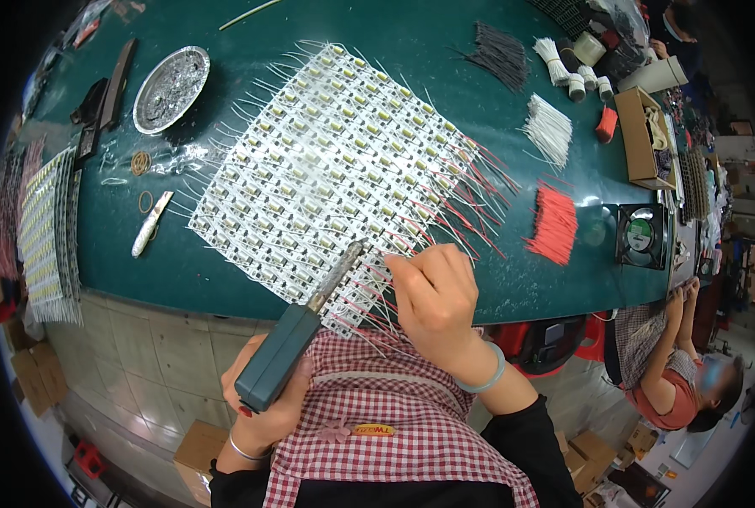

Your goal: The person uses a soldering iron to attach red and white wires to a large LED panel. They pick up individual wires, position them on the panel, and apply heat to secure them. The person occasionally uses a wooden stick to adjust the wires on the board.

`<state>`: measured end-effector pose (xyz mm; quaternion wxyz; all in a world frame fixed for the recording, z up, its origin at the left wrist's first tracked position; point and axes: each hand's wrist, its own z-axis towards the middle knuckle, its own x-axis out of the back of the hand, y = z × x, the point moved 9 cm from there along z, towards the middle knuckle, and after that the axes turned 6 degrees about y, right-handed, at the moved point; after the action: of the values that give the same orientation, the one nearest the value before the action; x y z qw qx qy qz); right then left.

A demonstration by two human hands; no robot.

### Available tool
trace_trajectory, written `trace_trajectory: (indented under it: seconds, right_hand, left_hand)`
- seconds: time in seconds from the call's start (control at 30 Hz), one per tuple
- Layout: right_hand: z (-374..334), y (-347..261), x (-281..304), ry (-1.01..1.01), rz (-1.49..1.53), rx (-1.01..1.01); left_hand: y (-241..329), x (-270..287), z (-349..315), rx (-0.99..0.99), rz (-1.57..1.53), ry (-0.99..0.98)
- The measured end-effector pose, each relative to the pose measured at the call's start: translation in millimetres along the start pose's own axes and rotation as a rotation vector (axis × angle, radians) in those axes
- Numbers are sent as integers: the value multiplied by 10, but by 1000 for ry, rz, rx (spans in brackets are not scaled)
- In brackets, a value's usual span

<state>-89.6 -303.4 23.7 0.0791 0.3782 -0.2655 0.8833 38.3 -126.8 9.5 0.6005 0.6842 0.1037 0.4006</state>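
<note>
A soldering iron with a dark green body and a worn metal barrel is gripped in my left hand. Its tip rests at the near right part of a large panel of small white circuit boards, which carry yellow chips. Beside the tip, my right hand pinches a thin wire; most of it is hidden by the fingers. White wires stick out along the panel's left edge, while red and white wires fan out along its right edge.
Bundles of red wires, white wires and black wires lie to the right. A small fan stands by a cardboard box. At left are a metal bowl, a taped blade and stacked panels. A co-worker sits at right.
</note>
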Motion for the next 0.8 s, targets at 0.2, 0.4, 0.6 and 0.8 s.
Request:
trace_trajectory:
  seconds: [0.2, 0.4, 0.6, 0.8]
  right_hand:
    - [-69, -1, -87, -38, 18, -31]
    - [-77, 1, -110, -57, 12, -34]
    - [-87, 12, -121, -57, -5, -31]
    - [-70, -3, -142, -69, 0, -27]
  left_hand:
    - [-34, 17, -56, 25, 33, -27]
    - [-73, 4, -81, 62, 2, -20]
    - [-32, -6, -52, 20, 28, -13]
    - [-22, 1, -35, 13, 2, 6]
